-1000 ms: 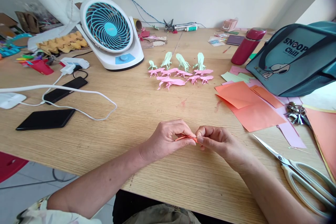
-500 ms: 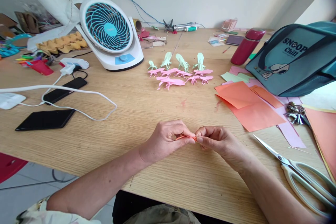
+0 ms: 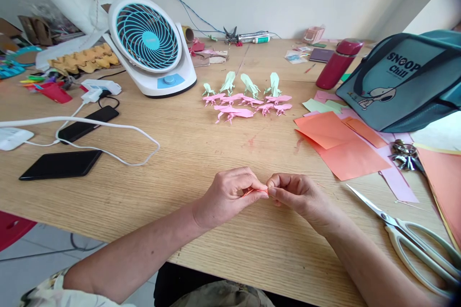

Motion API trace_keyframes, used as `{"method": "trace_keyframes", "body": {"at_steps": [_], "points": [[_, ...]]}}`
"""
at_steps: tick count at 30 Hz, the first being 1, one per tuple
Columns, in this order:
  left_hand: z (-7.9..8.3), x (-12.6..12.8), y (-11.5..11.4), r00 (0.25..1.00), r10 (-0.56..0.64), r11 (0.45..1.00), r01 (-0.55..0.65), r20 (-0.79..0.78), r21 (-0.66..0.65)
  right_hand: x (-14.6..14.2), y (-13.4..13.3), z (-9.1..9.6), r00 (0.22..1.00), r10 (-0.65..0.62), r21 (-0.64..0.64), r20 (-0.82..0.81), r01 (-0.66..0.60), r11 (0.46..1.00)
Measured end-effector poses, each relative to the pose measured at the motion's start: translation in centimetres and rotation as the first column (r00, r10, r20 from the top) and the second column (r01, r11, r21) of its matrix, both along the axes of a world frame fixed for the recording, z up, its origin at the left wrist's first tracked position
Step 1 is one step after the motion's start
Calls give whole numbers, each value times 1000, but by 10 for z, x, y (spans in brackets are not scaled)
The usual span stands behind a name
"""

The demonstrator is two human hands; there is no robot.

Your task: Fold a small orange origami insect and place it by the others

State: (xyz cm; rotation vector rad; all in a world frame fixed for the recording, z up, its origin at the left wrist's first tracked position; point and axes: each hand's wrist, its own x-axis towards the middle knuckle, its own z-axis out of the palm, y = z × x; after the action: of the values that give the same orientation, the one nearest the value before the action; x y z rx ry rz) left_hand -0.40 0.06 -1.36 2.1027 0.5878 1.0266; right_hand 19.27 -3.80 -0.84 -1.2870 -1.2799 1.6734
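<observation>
Between my two hands is a small folded orange paper (image 3: 250, 192), mostly covered by fingers. My left hand (image 3: 230, 195) pinches it between thumb and fingertips. The fingertips of my right hand (image 3: 295, 195) press together on its right end, touching the left fingertips. Both hands are just above the wooden table. Beyond them stand several folded pink paper figures (image 3: 235, 113), with several pale green ones (image 3: 251, 86) behind. Loose orange sheets (image 3: 355, 156) lie to the right of my hands.
Open-bladed or closed, I cannot tell, scissors (image 3: 399, 230) lie beside my right forearm. Farther right are keys (image 3: 404, 154), a teal bag (image 3: 399, 86) and a red bottle (image 3: 338, 64). To the left are a fan (image 3: 147, 41), a black phone (image 3: 61, 165) and a white cable (image 3: 144, 129).
The left hand has tilted slightly around the orange paper, and less of the paper shows between the fingertips. Both hands keep their pinch; the other things rest where they were.
</observation>
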Motion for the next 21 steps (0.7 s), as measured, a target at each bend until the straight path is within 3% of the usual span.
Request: {"method": "trace_keyframes", "body": {"at_steps": [8,21], "points": [[1,-1,1,999,-2,981,13,-53,194,4,1,0,997,70,109,33,-73,991],[2,-1,2,997,-68,991,73,-39,117,15,-1,2,986,103,160,128,-123,979]]}}
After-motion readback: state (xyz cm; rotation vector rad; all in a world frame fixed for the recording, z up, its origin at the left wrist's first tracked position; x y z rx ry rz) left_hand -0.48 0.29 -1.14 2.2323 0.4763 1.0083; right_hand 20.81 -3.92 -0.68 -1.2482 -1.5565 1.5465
